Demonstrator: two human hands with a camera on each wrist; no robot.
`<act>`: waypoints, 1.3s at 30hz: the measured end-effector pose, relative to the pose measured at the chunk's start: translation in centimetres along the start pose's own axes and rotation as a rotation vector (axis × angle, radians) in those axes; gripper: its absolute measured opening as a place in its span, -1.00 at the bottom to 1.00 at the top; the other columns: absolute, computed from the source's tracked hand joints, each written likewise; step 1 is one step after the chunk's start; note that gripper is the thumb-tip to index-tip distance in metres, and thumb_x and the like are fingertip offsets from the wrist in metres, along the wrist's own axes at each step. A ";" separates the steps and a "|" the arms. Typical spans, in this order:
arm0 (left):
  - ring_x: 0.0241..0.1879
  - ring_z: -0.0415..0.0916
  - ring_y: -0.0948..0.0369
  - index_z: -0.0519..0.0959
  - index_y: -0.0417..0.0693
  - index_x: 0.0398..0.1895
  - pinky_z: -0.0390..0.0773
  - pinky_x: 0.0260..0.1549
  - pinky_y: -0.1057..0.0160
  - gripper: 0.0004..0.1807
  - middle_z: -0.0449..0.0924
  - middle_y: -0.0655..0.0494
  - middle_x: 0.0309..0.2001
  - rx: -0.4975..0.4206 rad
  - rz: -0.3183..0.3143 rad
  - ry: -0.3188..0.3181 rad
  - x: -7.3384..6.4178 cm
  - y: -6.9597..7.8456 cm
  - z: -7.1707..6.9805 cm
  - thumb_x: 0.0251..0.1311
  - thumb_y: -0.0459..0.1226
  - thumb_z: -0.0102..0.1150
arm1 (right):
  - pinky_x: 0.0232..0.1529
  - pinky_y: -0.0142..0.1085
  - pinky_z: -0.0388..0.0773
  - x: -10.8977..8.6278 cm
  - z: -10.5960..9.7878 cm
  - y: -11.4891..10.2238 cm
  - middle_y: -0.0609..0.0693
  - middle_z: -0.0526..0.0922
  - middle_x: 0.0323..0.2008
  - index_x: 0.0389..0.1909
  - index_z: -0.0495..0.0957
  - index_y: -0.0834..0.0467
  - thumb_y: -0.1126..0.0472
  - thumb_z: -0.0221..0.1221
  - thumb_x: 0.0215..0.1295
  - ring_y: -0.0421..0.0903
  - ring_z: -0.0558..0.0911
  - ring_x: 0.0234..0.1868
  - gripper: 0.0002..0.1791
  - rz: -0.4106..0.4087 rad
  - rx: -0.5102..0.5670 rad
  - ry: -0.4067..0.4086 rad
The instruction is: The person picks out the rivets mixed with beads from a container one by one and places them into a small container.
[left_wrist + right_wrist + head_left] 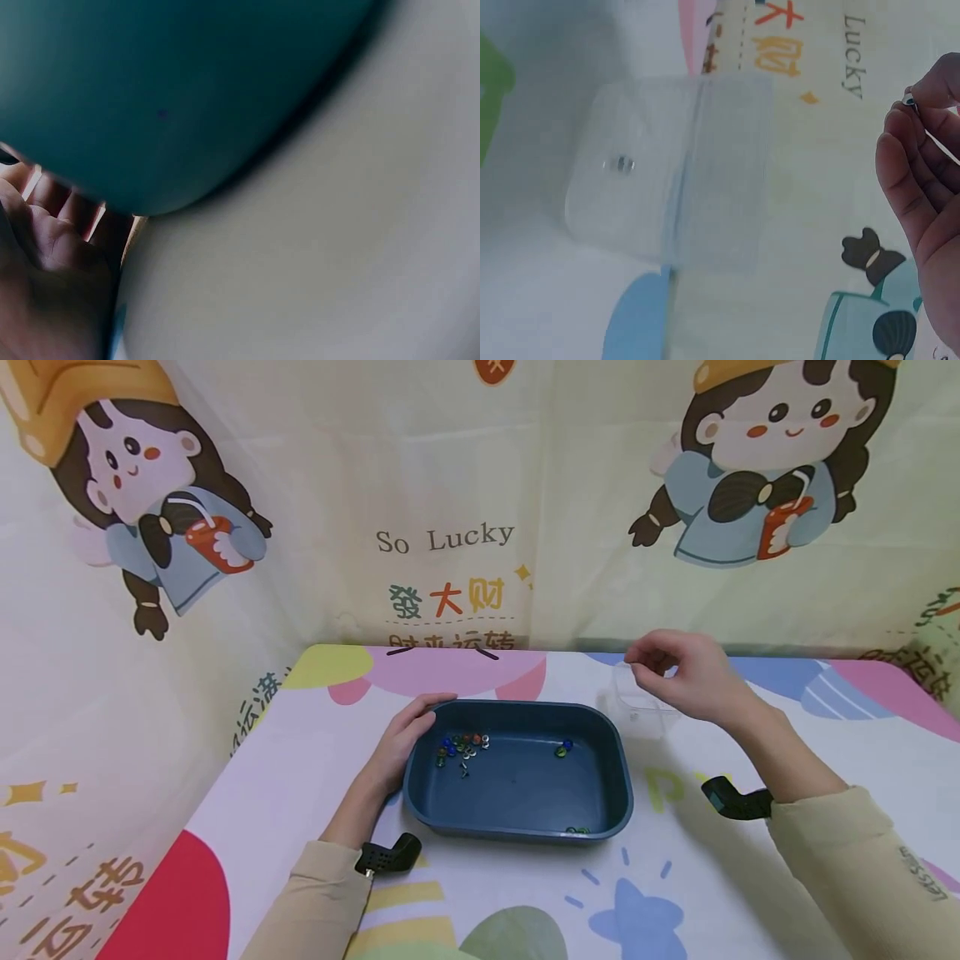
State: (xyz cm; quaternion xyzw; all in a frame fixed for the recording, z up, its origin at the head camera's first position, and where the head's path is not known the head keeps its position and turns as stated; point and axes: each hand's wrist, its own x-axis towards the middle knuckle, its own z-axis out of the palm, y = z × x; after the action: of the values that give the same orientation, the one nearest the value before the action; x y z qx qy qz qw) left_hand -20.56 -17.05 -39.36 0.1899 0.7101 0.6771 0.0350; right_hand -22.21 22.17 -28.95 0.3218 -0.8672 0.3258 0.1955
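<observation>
A dark blue plastic tub holds several glass marbles and small silvery metal pieces at its left. More marbles lie toward its right and near wall. My left hand grips the tub's far left corner, thumb at the rim and fingers outside; the left wrist view shows only part of those fingers. Above a clear plastic box, my right hand pinches a small shiny metal piece between thumb and index finger. Another metal piece shows in the box.
A white patterned cloth covers the table. Behind it hangs a printed curtain, close beyond the clear box. The clear box stands to the right of the tub, near the table's far edge.
</observation>
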 end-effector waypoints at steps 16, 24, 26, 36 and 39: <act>0.29 0.34 -0.10 0.36 -0.30 0.37 0.24 0.33 -0.13 -0.54 0.39 -0.24 0.32 0.002 0.003 0.004 -0.1 -0.1 -0.1 0.55 -0.29 -0.29 | -0.37 -0.46 0.49 -2.4 -1.9 3.1 0.00 0.62 -0.36 -0.22 0.65 0.25 0.42 0.28 0.23 -0.06 0.52 -0.37 -0.88 0.195 -0.175 -0.102; 0.31 0.33 -0.10 0.36 -0.29 0.38 0.24 0.33 -0.13 -0.54 0.38 -0.22 0.33 0.003 0.002 0.000 -0.1 0.1 0.1 0.55 -0.29 -0.29 | -0.32 -0.20 0.55 -2.4 -1.1 3.5 0.00 0.64 -0.32 -0.19 0.67 0.28 0.39 0.29 0.25 -0.07 0.55 -0.33 -0.87 0.205 -0.205 -0.169; 0.31 0.33 -0.10 0.36 -0.28 0.38 0.24 0.33 -0.13 -0.54 0.38 -0.21 0.34 0.005 -0.001 0.000 -0.1 0.1 0.2 0.55 -0.29 -0.29 | -0.34 -0.20 0.54 -2.4 -1.1 3.5 -0.01 0.64 -0.33 -0.19 0.67 0.27 0.38 0.29 0.25 -0.08 0.56 -0.34 -0.87 0.196 -0.213 -0.165; 0.31 0.32 -0.13 0.36 -0.30 0.38 0.22 0.34 -0.16 -0.54 0.37 -0.24 0.33 0.004 -0.005 0.002 -0.1 0.0 0.1 0.55 -0.28 -0.28 | -0.40 -0.40 0.47 -2.2 -1.0 3.1 -0.05 0.62 -0.38 -0.20 0.67 0.24 0.41 0.30 0.22 -0.11 0.51 -0.39 -0.86 0.124 -0.190 -0.083; 0.31 0.33 -0.12 0.35 -0.29 0.38 0.23 0.33 -0.14 -0.54 0.38 -0.24 0.33 0.002 -0.008 0.002 -0.1 0.0 0.1 0.55 -0.28 -0.28 | -0.39 -0.46 0.44 -2.0 -0.9 2.3 -0.06 0.62 -0.39 -0.22 0.68 0.21 0.42 0.29 0.22 -0.13 0.51 -0.42 -0.87 0.096 -0.170 -0.053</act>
State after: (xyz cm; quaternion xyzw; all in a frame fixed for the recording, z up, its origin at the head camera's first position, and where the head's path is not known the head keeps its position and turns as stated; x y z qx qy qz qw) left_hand -20.41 -16.97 -39.39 0.1866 0.7117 0.6763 0.0369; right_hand -22.23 24.98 -30.36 0.2705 -0.9111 0.2515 0.1830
